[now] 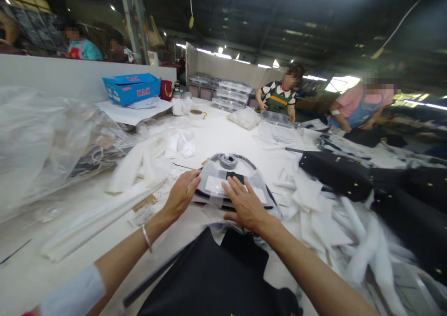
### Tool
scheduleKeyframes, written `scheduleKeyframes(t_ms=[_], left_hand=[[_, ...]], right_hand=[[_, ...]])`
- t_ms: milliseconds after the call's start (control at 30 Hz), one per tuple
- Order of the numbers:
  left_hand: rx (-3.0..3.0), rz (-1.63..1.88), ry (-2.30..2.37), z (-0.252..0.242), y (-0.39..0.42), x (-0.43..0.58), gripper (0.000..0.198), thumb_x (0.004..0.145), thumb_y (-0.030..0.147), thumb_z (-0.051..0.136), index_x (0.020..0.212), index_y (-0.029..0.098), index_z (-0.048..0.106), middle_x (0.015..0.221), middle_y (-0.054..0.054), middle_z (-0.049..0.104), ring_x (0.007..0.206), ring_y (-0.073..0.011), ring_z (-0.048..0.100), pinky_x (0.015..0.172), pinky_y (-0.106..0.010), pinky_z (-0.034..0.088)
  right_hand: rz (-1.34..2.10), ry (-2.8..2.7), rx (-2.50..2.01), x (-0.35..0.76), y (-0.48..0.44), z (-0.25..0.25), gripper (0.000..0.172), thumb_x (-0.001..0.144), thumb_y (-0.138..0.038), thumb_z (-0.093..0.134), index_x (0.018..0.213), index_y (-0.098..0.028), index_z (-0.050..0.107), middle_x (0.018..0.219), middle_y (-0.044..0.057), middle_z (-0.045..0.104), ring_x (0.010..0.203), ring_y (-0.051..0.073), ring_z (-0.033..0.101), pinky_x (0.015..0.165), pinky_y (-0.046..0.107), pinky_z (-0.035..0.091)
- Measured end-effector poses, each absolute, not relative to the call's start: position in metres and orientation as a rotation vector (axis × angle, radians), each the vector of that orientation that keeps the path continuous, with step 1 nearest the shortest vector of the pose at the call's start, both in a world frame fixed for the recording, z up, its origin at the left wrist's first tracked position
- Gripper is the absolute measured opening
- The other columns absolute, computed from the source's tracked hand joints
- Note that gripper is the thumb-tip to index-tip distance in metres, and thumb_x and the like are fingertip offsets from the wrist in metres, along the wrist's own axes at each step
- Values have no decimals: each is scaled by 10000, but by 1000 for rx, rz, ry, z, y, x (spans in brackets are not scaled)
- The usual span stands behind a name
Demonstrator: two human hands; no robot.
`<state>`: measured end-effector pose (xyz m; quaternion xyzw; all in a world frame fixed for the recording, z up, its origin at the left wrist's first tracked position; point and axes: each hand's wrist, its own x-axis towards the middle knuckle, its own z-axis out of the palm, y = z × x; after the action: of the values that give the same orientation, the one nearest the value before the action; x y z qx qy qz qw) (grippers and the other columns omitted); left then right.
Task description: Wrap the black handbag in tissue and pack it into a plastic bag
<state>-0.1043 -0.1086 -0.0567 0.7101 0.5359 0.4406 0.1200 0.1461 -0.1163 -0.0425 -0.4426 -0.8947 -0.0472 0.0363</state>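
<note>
A dark handbag (256, 169) in clear plastic wrapping lies on the white table in front of me, with a rolled grey strap (228, 160) on its far part and a white card (214, 185) under the film. My right hand (246, 202) rests flat on the wrapped bag, fingers apart. At the bag's left edge, my left hand (182, 190) has its fingers stretched out and touches the side. Black material (213, 279), shaped like a bag piece, lies nearest my body, below both hands.
White foam and paper strips (310, 209) litter the right side, beside black bags (335, 174). Clear plastic sheeting (59, 144) heaps up at left. A blue box (132, 89), a tape roll (196, 114) and stacked clear packages (230, 95) stand farther back. Two people work across the table.
</note>
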Motion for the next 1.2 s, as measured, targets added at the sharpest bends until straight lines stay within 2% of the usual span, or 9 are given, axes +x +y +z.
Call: scheduleKeyframes(t_ms=[233, 367, 467, 567, 667, 733, 933, 1067, 1200], left_hand=[[1975, 1569, 1551, -97, -138, -103, 294, 960, 394, 425, 1073, 242, 650, 1078, -47, 704, 1041, -219, 651, 940, -391, 540], [2078, 1680, 1562, -113, -132, -101, 301, 936, 320, 465, 1209, 304, 590, 1187, -44, 678, 1136, -236, 620, 983, -420, 528], [2189, 1639, 1536, -120, -130, -103, 358, 913, 285, 501, 1262, 345, 550, 1199, -32, 677, 1158, -235, 610, 972, -408, 541], [2167, 1607, 1568, -123, -129, -105, 348, 912, 278, 493, 1248, 346, 558, 1184, -37, 681, 1141, -239, 620, 952, -408, 556], [2148, 1603, 1576, -121, -127, -106, 299, 926, 282, 481, 1204, 331, 579, 1163, -43, 684, 1106, -233, 634, 934, -400, 560], [2172, 1602, 1546, -119, -126, -106, 272, 933, 279, 484, 1181, 313, 590, 1134, -41, 692, 1079, -222, 642, 922, -383, 559], [2107, 1551, 1469, -105, -127, -105, 243, 963, 299, 429, 1092, 240, 626, 1043, -54, 707, 1020, -212, 643, 924, -390, 525], [2003, 1489, 1393, -101, -127, -105, 313, 954, 379, 387, 1039, 216, 641, 1036, -74, 697, 1037, -232, 619, 982, -415, 473], [1777, 1365, 1376, -90, -132, -109, 366, 908, 446, 394, 1023, 198, 638, 1097, -87, 677, 1095, -241, 589, 1014, -387, 439]], right_hand=[[-112, -2927, -1315, 138, -97, -52, 1013, 707, -255, 751, 1547, -276, 187, 1612, 119, 203, 1458, 351, 212, 1144, 549, 268], [-216, -2897, -1312, 147, -70, -63, 998, 701, -195, 659, 1560, -253, 154, 1622, 97, 174, 1464, 357, 182, 1143, 555, 276], [-385, -2765, -1462, 147, -9, -59, 887, 739, -109, 574, 1546, -220, 223, 1607, 122, 214, 1450, 349, 235, 1115, 555, 316], [-552, -2485, -1715, 142, 65, -30, 798, 791, -115, 572, 1525, -171, 265, 1576, 188, 269, 1426, 373, 284, 1077, 615, 321], [-615, -2385, -1689, 138, 104, 15, 830, 810, -247, 654, 1528, -169, 246, 1559, 175, 317, 1422, 353, 299, 1116, 586, 280], [-667, -2413, -1594, 138, 99, 43, 761, 843, -263, 631, 1515, -171, 288, 1537, 155, 370, 1415, 323, 322, 1143, 543, 258], [-656, -2550, -1614, 185, -27, 89, 556, 869, -266, 588, 1407, -161, 493, 1440, 144, 507, 1336, 316, 443, 1135, 518, 298], [-325, -2599, -1827, 258, -169, 86, 482, 855, -377, 567, 1295, -185, 618, 1352, 119, 596, 1254, 303, 539, 1099, 492, 384], [70, -2211, -2185, 322, -341, 65, 510, 813, -531, 579, 1251, -282, 658, 1299, 74, 639, 1203, 326, 590, 1077, 524, 427]])
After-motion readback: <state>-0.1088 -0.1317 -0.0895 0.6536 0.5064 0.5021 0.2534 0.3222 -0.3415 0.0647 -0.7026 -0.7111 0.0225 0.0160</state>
